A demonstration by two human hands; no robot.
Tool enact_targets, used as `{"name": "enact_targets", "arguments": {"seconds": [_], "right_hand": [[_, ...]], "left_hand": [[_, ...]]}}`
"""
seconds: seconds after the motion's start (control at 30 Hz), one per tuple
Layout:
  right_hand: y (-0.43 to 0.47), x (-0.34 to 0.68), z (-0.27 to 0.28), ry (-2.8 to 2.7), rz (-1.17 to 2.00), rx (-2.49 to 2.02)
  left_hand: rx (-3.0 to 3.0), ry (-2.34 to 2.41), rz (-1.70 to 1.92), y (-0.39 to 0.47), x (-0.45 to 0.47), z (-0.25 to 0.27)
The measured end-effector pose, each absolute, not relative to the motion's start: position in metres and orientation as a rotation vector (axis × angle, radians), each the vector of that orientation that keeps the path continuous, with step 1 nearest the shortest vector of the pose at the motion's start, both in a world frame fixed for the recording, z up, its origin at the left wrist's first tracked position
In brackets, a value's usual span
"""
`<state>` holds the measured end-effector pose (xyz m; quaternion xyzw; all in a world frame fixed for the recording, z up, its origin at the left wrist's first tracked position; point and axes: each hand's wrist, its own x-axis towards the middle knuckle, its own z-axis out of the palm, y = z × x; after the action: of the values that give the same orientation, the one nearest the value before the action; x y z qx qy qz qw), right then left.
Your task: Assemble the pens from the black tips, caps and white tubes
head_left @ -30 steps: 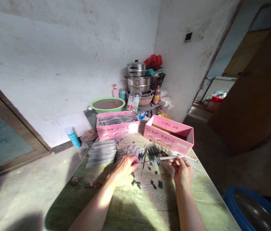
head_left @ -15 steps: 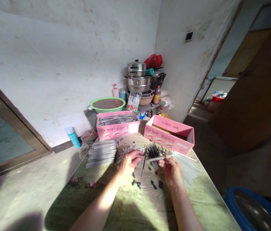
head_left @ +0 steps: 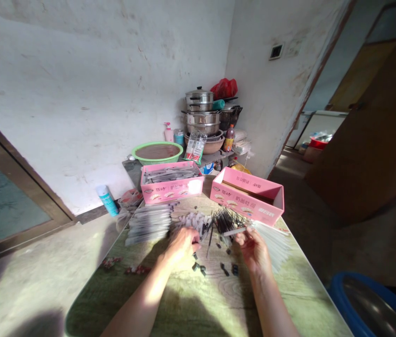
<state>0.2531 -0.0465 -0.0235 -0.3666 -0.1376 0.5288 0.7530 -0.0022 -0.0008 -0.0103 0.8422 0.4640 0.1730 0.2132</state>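
Note:
In the head view my right hand pinches a thin translucent tube between thumb and fingers. The tube points left, over a heap of thin black rods. My left hand is closed, its fingers curled together at the near edge of a pile of small white pieces. Whatever its fingertips hold is hidden. To the right of my right hand lies a fan of clear tubes. On the left is a stack of tubes with dark ends. Small black caps are scattered between my hands.
At the back of the table stand a pink box of tubes and a second pink box. Behind them are a green basin and stacked pots. A blue tub sits at the lower right.
My left hand has moved left and a little nearer, from beside the black rods to the white pieces. My right hand and its tube have shifted slightly right.

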Motion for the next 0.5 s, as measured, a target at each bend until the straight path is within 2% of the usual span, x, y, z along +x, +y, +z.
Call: {"name": "enact_targets", "arguments": {"seconds": [0.17, 0.3, 0.5], "right_hand": [[-0.048, 0.251, -0.021, -0.373, 1.154, -0.810], [-0.050, 0.243, -0.019, -0.454, 1.126, -0.850], [-0.051, 0.233, -0.014, -0.489, 1.110, -0.875]], "left_hand": [[2.198, 1.188, 0.604, -0.003, 0.002, -0.006], [1.806, 1.024, 0.805, -0.003, 0.006, -0.001], [1.351, 0.789, 0.873, -0.002, 0.013, -0.005]]}}
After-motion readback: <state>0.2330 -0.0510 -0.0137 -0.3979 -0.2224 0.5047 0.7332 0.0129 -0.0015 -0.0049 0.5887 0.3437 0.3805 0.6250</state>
